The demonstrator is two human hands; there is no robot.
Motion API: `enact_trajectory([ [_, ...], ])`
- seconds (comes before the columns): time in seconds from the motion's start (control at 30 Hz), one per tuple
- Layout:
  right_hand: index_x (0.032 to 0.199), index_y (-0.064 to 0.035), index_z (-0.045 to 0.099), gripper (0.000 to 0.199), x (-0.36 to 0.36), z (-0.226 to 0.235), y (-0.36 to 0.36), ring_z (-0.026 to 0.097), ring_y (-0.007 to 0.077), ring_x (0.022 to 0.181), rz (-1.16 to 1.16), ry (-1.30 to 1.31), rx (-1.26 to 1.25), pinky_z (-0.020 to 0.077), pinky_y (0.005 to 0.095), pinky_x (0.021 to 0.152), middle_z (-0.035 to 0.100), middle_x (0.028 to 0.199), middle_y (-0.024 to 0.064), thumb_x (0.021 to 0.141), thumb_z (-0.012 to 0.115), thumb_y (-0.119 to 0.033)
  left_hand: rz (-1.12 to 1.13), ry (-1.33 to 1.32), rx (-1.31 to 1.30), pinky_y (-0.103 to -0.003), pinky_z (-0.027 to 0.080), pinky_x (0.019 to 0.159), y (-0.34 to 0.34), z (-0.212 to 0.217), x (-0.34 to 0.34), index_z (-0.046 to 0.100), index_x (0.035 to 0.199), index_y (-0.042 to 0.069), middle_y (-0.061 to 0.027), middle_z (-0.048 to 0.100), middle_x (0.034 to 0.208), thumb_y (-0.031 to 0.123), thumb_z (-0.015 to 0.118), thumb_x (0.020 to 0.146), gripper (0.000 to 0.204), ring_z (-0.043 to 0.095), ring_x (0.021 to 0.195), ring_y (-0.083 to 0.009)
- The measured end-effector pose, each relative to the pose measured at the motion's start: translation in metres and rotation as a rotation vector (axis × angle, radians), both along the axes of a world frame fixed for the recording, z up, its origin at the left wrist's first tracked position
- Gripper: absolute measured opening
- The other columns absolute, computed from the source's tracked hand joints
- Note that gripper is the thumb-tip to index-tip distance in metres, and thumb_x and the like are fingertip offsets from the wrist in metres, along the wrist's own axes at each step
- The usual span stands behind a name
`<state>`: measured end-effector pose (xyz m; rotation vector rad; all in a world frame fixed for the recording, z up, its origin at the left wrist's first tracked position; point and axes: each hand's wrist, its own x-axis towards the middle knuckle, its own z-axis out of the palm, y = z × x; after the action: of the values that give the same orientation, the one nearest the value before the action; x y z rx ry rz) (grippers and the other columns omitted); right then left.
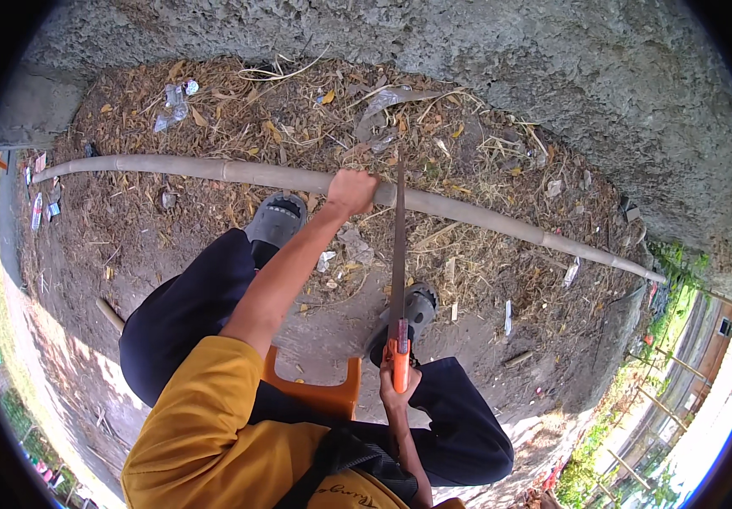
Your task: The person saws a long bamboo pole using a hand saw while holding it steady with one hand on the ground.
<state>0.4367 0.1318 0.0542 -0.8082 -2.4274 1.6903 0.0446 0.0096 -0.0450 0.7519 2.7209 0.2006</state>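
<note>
A long bamboo pole (272, 176) stretches from far left to far right in front of me. My left hand (352, 192) is closed around it near its middle. In my right hand (400, 382) I grip the orange handle of a hand saw (399, 254). Its long blade points away from me and crosses the pole just right of my left hand. Whether the teeth have cut into the bamboo cannot be made out.
I sit with knees apart near an orange plastic stool (332, 390). Dry leaves, straw and plastic scraps (172, 109) litter the ground. A rough concrete wall (569, 68) runs along the far side. My grey shoes (277, 219) stand close to the pole.
</note>
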Motion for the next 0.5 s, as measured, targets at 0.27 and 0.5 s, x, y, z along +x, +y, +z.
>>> enact_trajectory([
  [0.27, 0.072, 0.0032, 0.06, 0.012, 0.011, -0.006, 0.006, 0.049, 0.0055, 0.052, -0.063, 0.067, -0.077, 0.0439, 0.0282, 0.052, 0.051, 0.055, 0.0025, 0.079, 0.068, -0.003, -0.004, 0.082, 0.058, -0.043, 0.058, 0.068, -0.001, -0.011, 0.004, 0.071, 0.1, 0.012, -0.0108, 0.073, 0.081, 0.022, 0.081, 0.067, 0.036, 0.074, 0.079, -0.0288],
  [0.5, 0.071, 0.0022, 0.059, 0.015, 0.005, 0.001, -0.002, 0.048, 0.0057, 0.051, -0.003, 0.038, -0.047, 0.0429, 0.0279, 0.051, 0.05, 0.054, 0.0027, 0.08, 0.069, -0.004, -0.003, 0.057, 0.029, -0.041, 0.058, 0.064, -0.001, -0.006, 0.003, 0.07, 0.1, 0.011, -0.01, 0.073, 0.076, 0.019, 0.079, 0.068, 0.034, 0.074, 0.075, -0.0271],
])
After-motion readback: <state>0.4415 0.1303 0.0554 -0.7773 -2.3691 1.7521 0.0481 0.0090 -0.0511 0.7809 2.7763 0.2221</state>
